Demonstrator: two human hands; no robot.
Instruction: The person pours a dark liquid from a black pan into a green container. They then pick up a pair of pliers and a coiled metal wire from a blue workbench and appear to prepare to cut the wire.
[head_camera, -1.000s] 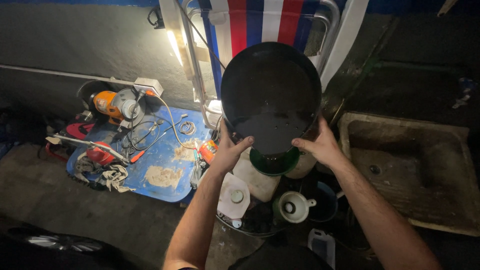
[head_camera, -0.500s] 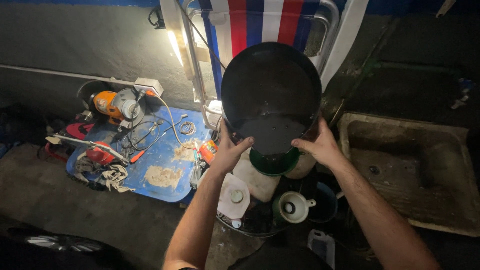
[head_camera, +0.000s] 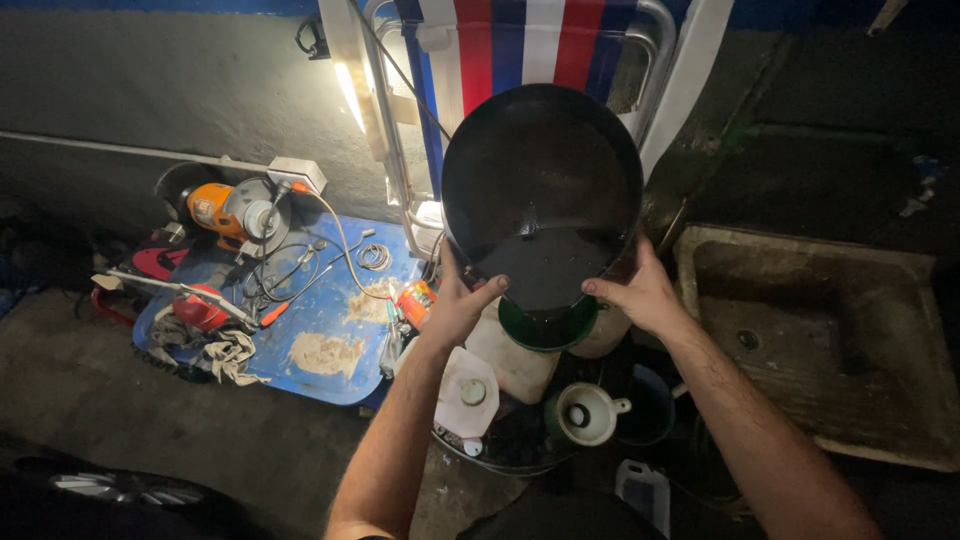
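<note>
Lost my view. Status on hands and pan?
Left hand and right hand grip pan, tilted. Dark liquid pooled at lip over green funnel. Nothing between.

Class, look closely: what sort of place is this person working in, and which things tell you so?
Probably a home garage or workshop. An orange bench grinder and hand tools lie on a blue board, and both hands tilt a dark oily drain pan over a green funnel.

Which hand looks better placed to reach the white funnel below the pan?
Probably the right hand: the white funnel sits almost directly below it, while the left hand grips the pan farther away.
</note>
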